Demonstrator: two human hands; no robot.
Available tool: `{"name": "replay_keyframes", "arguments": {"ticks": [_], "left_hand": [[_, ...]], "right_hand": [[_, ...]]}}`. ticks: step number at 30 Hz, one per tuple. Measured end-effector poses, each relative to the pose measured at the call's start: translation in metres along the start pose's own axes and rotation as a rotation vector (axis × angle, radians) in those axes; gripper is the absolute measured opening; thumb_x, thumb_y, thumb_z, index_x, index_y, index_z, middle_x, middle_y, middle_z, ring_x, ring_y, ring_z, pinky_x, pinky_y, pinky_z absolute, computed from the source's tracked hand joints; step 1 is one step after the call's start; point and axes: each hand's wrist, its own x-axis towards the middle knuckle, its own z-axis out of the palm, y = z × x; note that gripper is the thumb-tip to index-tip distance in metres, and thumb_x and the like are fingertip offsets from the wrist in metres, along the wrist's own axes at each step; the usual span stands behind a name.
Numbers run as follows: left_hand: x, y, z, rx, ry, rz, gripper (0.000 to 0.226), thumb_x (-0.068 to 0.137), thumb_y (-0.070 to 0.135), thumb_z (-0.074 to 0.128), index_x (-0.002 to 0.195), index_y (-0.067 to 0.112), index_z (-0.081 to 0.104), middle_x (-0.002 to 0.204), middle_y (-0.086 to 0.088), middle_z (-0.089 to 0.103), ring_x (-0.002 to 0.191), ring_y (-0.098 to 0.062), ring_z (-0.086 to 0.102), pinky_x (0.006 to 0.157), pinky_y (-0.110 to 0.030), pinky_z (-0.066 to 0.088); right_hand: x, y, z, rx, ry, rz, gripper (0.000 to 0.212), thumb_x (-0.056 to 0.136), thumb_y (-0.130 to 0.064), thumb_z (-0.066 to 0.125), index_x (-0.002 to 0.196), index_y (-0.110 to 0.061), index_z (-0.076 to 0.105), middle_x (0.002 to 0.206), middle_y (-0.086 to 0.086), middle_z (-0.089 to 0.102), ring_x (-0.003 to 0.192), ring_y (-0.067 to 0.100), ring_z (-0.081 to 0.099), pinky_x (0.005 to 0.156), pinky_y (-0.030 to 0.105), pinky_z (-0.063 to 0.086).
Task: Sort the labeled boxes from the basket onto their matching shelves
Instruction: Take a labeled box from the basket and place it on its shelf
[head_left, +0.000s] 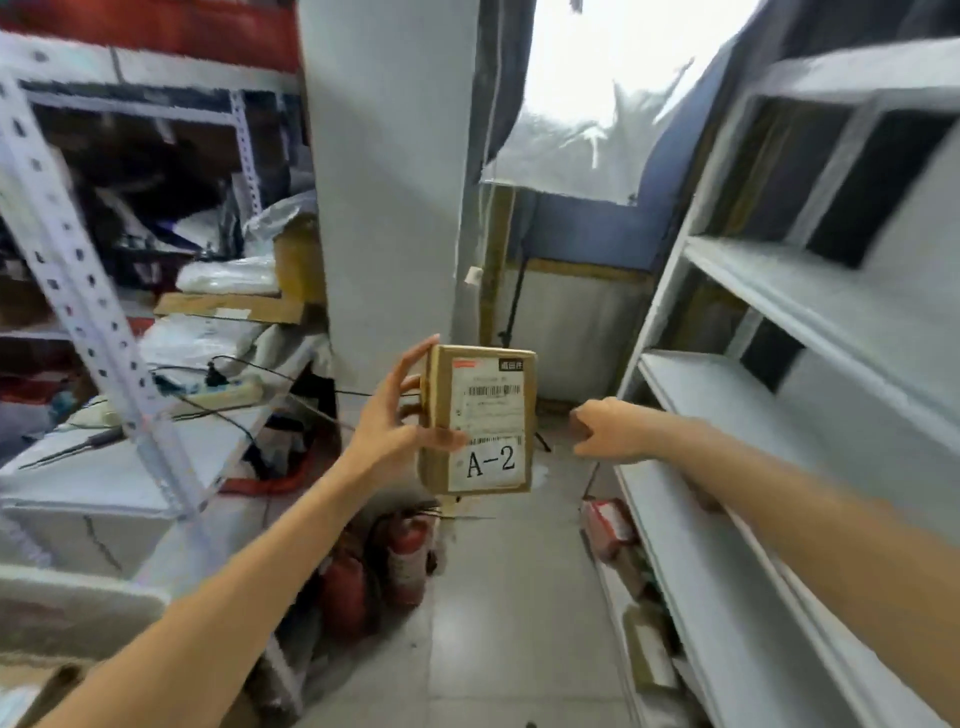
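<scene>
1. Rightward, a tall white shelving unit (779, 291) fills the whole side of the view; its upper boards show bare, and packages sit blurred on its lowest level near the floor.
2. On the opposite side stands a perforated metal rack (78, 291), crowded with bags, flat cartons and a power strip (218, 397) with a black cable trailing from it.
3. A white pillar (384, 182) rises between the two, just behind the raised box.
4. Two red fire extinguishers (405, 551) stand on the tiled floor at the foot of the pillar.
5. The cardboard box (478, 421) is held upright in mid-air in the aisle, between rack and shelving, its printed face turned toward the camera.
6. The left hand (395, 421) grips the box by its left edge, with the thumb pressed across the front and the fingers stretched up along the side.
7. The right hand (608, 428) hangs just beside the box, apart from it, close to the white shelving; its fingers are curled inward and hold nothing.
8. A white label (491, 462) low on the box front reads "A-2", below a barcoded shipping sticker.
</scene>
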Motion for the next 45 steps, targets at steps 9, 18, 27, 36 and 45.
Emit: {"name": "replay_keyframes", "arguments": {"ticks": [9, 18, 27, 36, 45], "left_hand": [[0.093, 0.01, 0.202, -0.086, -0.436, 0.094, 0.095, 0.06, 0.004, 0.082, 0.132, 0.049, 0.04, 0.119, 0.004, 0.056, 0.111, -0.02, 0.057, 0.073, -0.035, 0.06], [0.116, 0.029, 0.341, -0.184, -0.894, 0.237, 0.092, 0.053, 0.015, 0.079, 0.128, 0.051, 0.04, 0.118, 0.013, 0.053, 0.108, -0.015, 0.055, 0.066, -0.023, 0.055], [0.059, -0.031, 0.425, -0.09, -1.033, 0.384, 0.096, 0.052, 0.019, 0.091, 0.121, 0.057, 0.037, 0.116, -0.004, 0.049, 0.105, -0.026, 0.054, 0.078, -0.045, 0.056], [0.006, -0.068, 0.528, -0.008, -1.232, 0.41, 0.091, 0.06, 0.008, 0.085, 0.12, 0.055, 0.034, 0.124, -0.01, 0.04, 0.113, -0.032, 0.043, 0.075, -0.035, 0.047], [-0.009, -0.108, 0.611, 0.128, -1.306, 0.397, 0.091, 0.056, 0.01, 0.087, 0.123, 0.043, 0.036, 0.125, -0.013, 0.045, 0.114, -0.035, 0.046, 0.081, -0.043, 0.052]], "right_hand": [[-0.123, 0.163, 0.01, 0.197, 0.058, 0.529, 0.037, 0.092, -0.034, 0.06, 0.122, -0.013, 0.056, 0.121, 0.007, 0.057, 0.104, 0.022, 0.056, 0.088, 0.034, 0.048], [-0.24, 0.199, 0.041, 0.341, 0.068, 1.006, 0.044, 0.09, -0.033, 0.061, 0.128, -0.013, 0.054, 0.123, 0.007, 0.058, 0.105, 0.024, 0.056, 0.09, 0.036, 0.049], [-0.294, 0.165, 0.107, 0.525, -0.001, 1.25, 0.038, 0.091, -0.031, 0.061, 0.121, -0.009, 0.059, 0.112, 0.008, 0.064, 0.093, 0.021, 0.061, 0.081, 0.034, 0.053], [-0.333, 0.187, 0.162, 0.656, 0.034, 1.297, 0.028, 0.09, -0.025, 0.06, 0.113, -0.009, 0.061, 0.098, 0.007, 0.065, 0.079, 0.016, 0.061, 0.058, 0.025, 0.045], [-0.342, 0.249, 0.187, 0.686, 0.189, 1.2, 0.035, 0.087, -0.021, 0.061, 0.121, -0.015, 0.056, 0.104, -0.002, 0.057, 0.096, 0.014, 0.055, 0.079, 0.03, 0.049]]}}
